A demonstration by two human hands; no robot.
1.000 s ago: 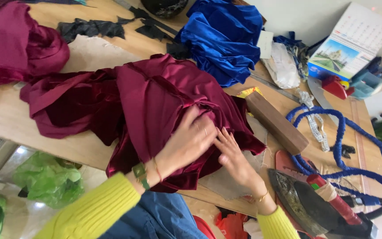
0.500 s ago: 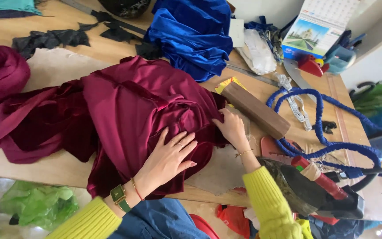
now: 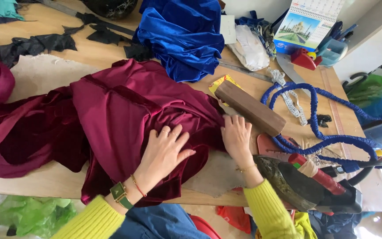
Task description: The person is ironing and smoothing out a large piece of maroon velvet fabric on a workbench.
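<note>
The maroon velvet cloth (image 3: 111,115) lay across the wooden tabletop (image 3: 45,181), taken here as the reference point. Both hands rested on it. The left hand (image 3: 164,152) lay palm down on the near right part of the cloth, fingers (image 3: 180,135) spread flat and gripping nothing. The right hand (image 3: 236,137) sat at the cloth's right edge, fingers (image 3: 235,123) extended and pressed flat where the fabric met a sheet of brown paper (image 3: 219,172) showing from beneath it; whether the fingertips pinched the edge could not be told.

Progress, as judged from the layout: the portion of cloth under and around the hands appeared folded over and fairly smooth. The portion to the left remained bunched in loose, dark folds, and the near hem hung over the tabletop's front edge. The smoothing therefore seemed partly done, with the left side left to flatten.

Just right of the cloth lay a wooden block (image 3: 249,107), beside the right hand but apart from it. Beyond the block trailed a blue cord (image 3: 315,115) and a measuring tape (image 3: 288,99). A heavy dark iron (image 3: 297,186) stood to the right of the cloth, close to the right forearm, untouched. Behind the cloth sat a heap of blue velvet (image 3: 182,35), and to its far left black scraps (image 3: 36,44).
</note>
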